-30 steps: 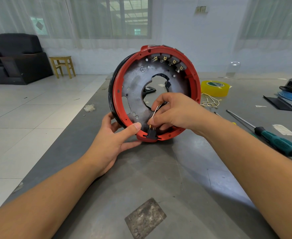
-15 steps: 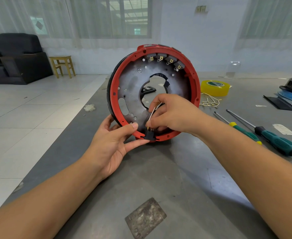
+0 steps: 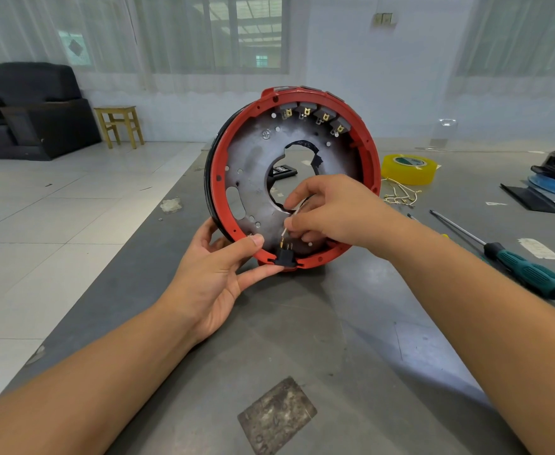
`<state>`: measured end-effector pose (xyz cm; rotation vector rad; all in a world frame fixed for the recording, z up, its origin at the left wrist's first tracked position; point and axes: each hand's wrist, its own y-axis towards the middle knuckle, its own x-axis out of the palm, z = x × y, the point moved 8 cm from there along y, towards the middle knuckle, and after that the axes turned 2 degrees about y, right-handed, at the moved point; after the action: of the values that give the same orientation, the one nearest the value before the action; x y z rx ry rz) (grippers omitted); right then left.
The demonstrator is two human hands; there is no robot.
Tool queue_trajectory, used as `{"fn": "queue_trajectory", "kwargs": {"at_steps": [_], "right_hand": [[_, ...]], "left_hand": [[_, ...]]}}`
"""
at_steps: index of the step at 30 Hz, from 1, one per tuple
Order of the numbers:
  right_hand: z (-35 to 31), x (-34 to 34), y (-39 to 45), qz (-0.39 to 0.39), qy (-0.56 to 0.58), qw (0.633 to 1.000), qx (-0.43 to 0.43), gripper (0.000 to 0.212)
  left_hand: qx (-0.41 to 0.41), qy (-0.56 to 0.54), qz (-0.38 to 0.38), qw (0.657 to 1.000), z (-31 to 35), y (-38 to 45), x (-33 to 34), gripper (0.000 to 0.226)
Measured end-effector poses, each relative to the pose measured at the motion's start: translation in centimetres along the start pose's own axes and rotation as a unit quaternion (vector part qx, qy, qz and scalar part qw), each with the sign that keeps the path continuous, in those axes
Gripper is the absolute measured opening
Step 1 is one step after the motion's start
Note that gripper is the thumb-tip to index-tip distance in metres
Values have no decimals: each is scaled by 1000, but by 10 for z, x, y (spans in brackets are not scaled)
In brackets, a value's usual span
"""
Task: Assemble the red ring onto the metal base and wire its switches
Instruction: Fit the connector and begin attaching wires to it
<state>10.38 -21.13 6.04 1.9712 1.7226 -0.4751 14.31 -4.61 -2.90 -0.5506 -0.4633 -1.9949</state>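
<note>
The red ring (image 3: pixel 215 178), fitted around the metal base (image 3: pixel 253 165), stands on edge on the grey table (image 3: pixel 302 339) between both hands. The left hand (image 3: pixel 210 277) grips its lower rim, thumb on top, beside the black switch (image 3: pixel 285 257). Just above, the right hand (image 3: pixel 331 211) pinches a thin white wire (image 3: pixel 286 229) leading down to the switch's brass terminals. A green-handled screwdriver (image 3: pixel 519 267) lies right of the right forearm.

Bare table (image 3: pixel 302 339) lies open before the upright red ring (image 3: pixel 215 178); screwdrivers (image 3: pixel 525 269) and tape roll (image 3: pixel 407 169) crowd its right.

Red ring (image 3: pixel 215 178), yellow tape (image 3: pixel 407 169)
</note>
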Motion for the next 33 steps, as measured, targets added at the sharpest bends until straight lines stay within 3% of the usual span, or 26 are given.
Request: {"fn": "queue_trajectory", "kwargs": {"at_steps": [3, 8, 16, 22, 33], "right_hand": [[1, -6, 1, 29, 16, 999, 17, 25], [2, -5, 1, 45, -85, 995, 37, 21], [10, -8, 0, 59, -57, 992, 94, 28], [1, 6, -2, 31, -129, 990, 43, 17], [-32, 19, -9, 44, -301, 943, -137, 13]], "left_hand": [[-2, 2, 5, 1000, 0, 0, -1, 70], [-3, -1, 1, 1000, -1, 0, 1, 71], [7, 13, 7, 1000, 1, -1, 1, 70], [3, 13, 11, 1000, 1, -3, 2, 70], [8, 21, 18, 1000, 3, -4, 1, 73]]}}
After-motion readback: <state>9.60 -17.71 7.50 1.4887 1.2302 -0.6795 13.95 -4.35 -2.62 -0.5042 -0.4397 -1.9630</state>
